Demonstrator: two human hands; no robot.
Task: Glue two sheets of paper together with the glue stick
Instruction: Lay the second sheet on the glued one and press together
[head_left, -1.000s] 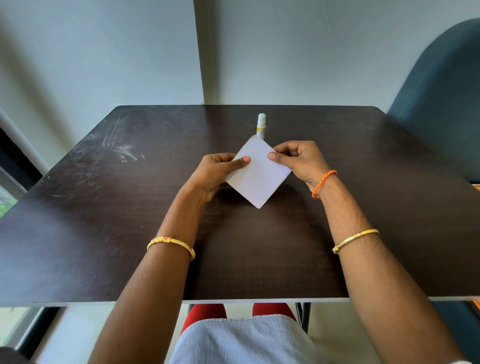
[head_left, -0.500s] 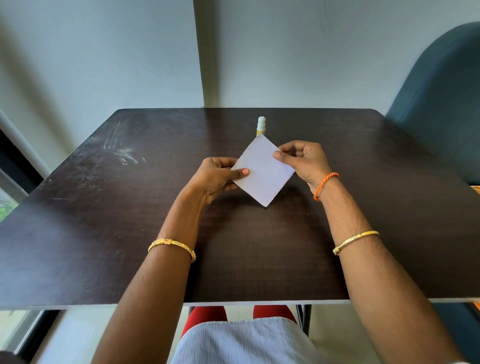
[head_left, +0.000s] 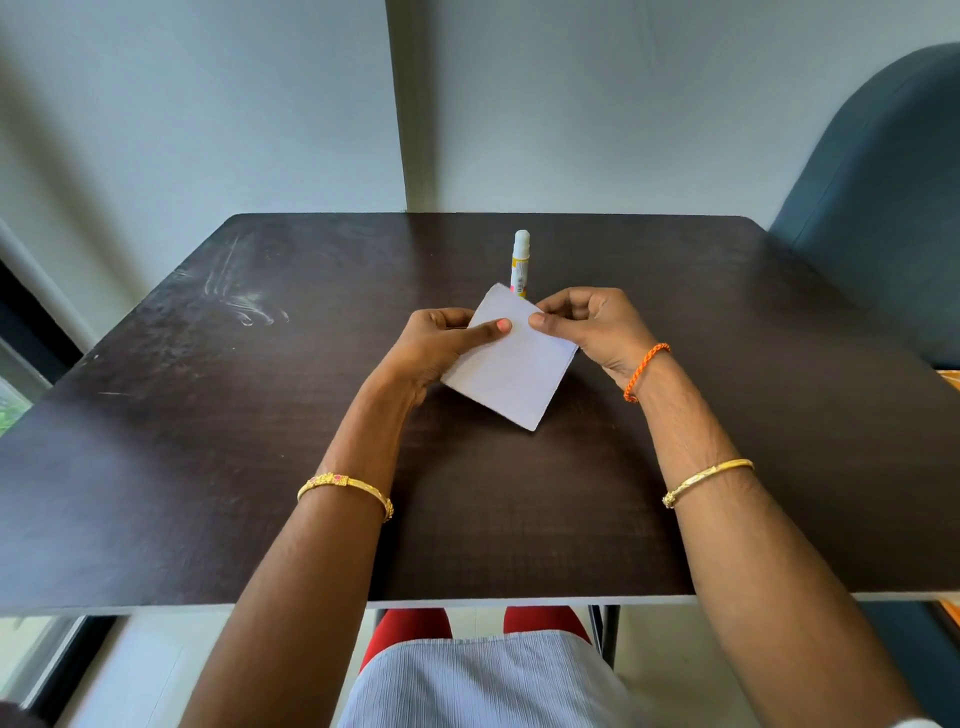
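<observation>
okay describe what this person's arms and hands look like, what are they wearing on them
Both forearms are bare, no sleeves. The left hand has a pink-painted thumbnail, and a gold bangle with pink stones circles that forearm. The right hand wears a braided orange thread bracelet at the wrist and a plain gold bangle further up.

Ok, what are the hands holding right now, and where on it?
The white paper, pinched near its upper edges: left hand at the left side, right hand at the right. The glue stick stands untouched.

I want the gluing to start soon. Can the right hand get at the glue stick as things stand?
Probably yes, once it lets go: the right hand is pinching the white paper, and the glue stick stands upright just beyond it with nothing between.
</observation>
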